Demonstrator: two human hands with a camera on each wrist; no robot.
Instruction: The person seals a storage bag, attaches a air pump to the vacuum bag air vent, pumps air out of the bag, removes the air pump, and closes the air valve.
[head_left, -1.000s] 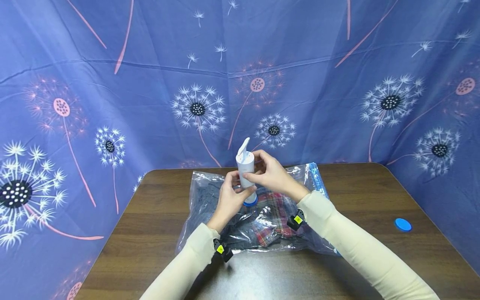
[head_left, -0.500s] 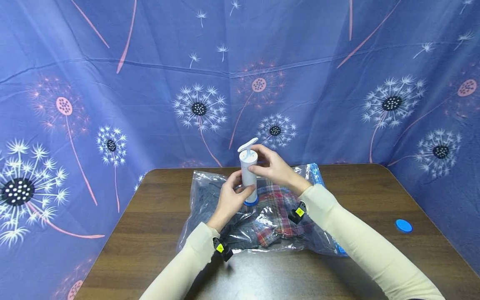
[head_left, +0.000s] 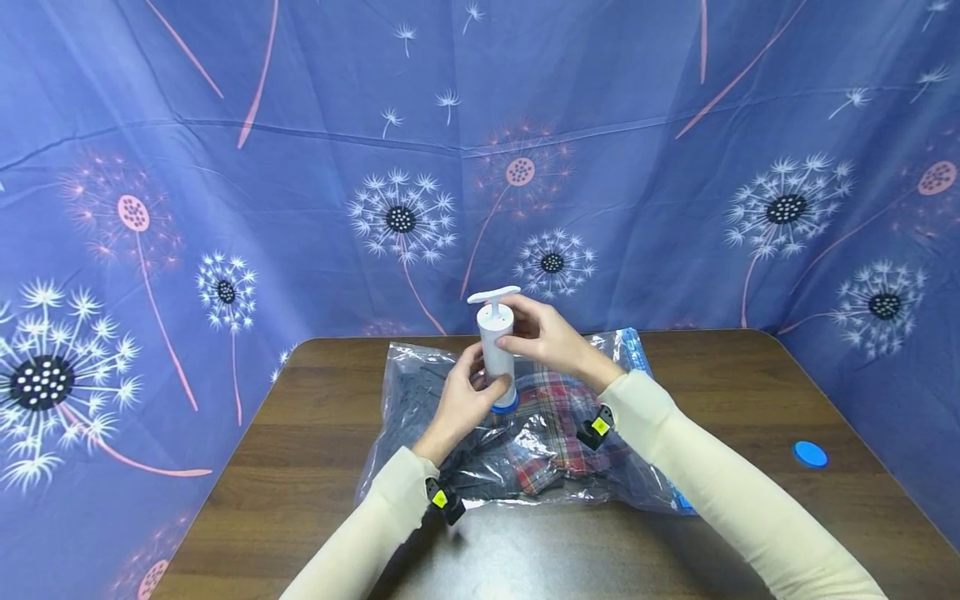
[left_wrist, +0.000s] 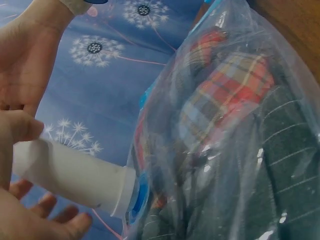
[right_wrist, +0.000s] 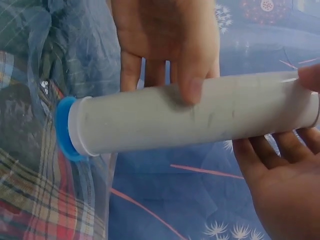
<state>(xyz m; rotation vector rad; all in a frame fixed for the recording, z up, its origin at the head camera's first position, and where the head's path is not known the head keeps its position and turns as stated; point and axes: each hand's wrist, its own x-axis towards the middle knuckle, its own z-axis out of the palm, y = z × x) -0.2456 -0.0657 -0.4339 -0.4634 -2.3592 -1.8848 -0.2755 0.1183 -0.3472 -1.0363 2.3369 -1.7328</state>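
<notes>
A white hand pump [head_left: 497,350] with a T-shaped handle [head_left: 493,294] stands upright on the blue valve [head_left: 506,405] of a clear vacuum storage bag [head_left: 420,433]. Folded clothes fill the bag, among them a red plaid garment [head_left: 551,417] and a dark striped one [left_wrist: 290,145]. My left hand [head_left: 463,398] grips the lower part of the barrel between thumb and fingers. Higher up, just below the handle, my right hand [head_left: 546,335] holds the barrel. In the right wrist view the pump's white base ring [right_wrist: 82,127] sits against the blue valve.
A round blue cap [head_left: 810,454] lies on the wooden table [head_left: 750,392] at the right. The bag's blue zip edge [head_left: 633,354] runs along its right side. Behind the table hangs a blue dandelion-print cloth [head_left: 637,167].
The pump's handle has turned from nearly end-on to crosswise in the head view. My right hand has shifted slightly on the barrel, while my left hand stays low on it.
</notes>
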